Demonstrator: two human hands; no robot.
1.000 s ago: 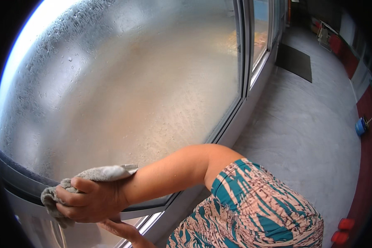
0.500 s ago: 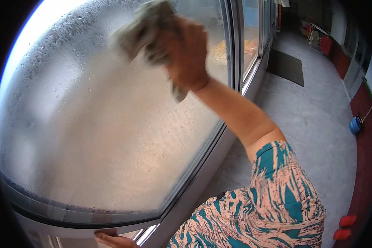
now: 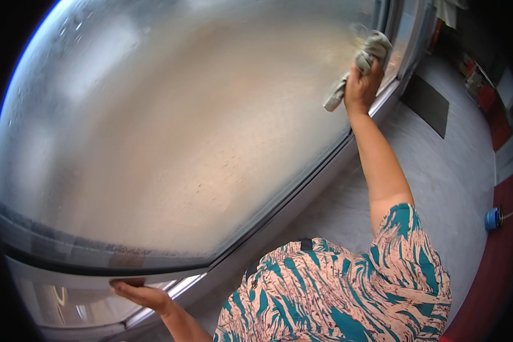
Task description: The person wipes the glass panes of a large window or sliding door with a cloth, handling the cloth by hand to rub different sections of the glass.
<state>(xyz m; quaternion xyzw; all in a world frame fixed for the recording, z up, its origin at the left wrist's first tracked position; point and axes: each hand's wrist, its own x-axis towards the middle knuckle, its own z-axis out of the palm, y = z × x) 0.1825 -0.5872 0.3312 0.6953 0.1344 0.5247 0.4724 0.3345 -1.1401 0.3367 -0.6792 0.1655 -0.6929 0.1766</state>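
A large pane of fogged glass (image 3: pixel 182 131) in a dark-edged frame fills the left and middle of the view. Toward its far right edge, my right hand (image 3: pixel 363 86) grips a crumpled greyish cloth (image 3: pixel 376 44), which lies against or very close to the glass. One end of the cloth hangs out to the left of the fingers. At the lower left, my left hand (image 3: pixel 142 295) has its fingers stretched out along the pale lower rail (image 3: pixel 91 275) of the frame, holding nothing I can see. Water drops show on the upper left part of the pane.
Grey floor (image 3: pixel 439 171) runs along the right of the window. A dark mat (image 3: pixel 427 105) lies farther off. By the dark red strip of the right wall (image 3: pixel 504 194) stands a blue container (image 3: pixel 492 219). More glazed panels continue beyond the pane.
My right hand has swept the cloth rightward across the glass to the pane's far right edge. My left hand stays at the lower rail. The view has shifted, and fewer drops show at upper left.
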